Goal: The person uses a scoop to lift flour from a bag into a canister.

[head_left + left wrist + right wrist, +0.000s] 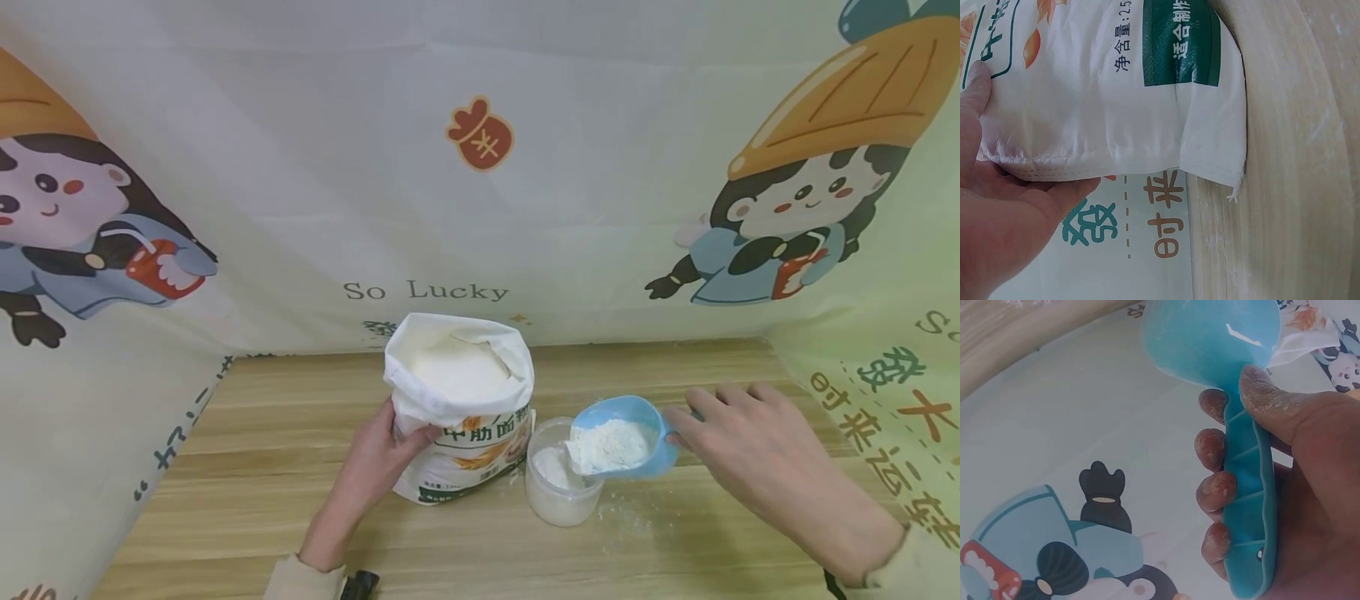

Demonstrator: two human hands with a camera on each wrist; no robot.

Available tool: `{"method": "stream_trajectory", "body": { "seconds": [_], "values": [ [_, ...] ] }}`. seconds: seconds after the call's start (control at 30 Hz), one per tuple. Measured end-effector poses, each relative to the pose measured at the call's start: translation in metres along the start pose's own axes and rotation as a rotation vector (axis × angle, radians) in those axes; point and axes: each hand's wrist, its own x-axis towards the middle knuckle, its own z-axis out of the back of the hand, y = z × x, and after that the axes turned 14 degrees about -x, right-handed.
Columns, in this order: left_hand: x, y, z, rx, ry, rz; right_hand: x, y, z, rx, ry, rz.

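My right hand [757, 450] grips the handle of a blue scoop [1244, 506], with fingers and thumb wrapped round it and powder on the fingertips. White flour [615, 446] fills the scoop, whose lip tilts over a clear plastic tub [564, 504]. More flour lies inside this tub. On the left, my left hand [378, 454] holds the side of an open white flour bag [468, 450], thumb on the printed front and fingers behind in the left wrist view. The bag stands upright, its top folded outward, with flour showing inside.
A wood-grain table [247, 467] carries the bag and tub. Spilled flour [637, 512] dusts the surface right of the tub. Behind and on both sides hangs a pale printed cloth [315, 183] with cartoon figures and lettering.
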Motion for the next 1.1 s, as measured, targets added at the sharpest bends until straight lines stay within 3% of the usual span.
{"method": "stream_trajectory", "body": {
  "seconds": [0.27,1.1],
  "values": [
    [0.001,-0.001,0.0,-0.002,0.006,-0.014,0.006,0.001,0.012,-0.055,0.093,0.02],
    [0.001,0.0,0.0,-0.004,0.008,-0.008,0.034,0.013,0.02,-0.092,0.074,0.074]
  ]
}}
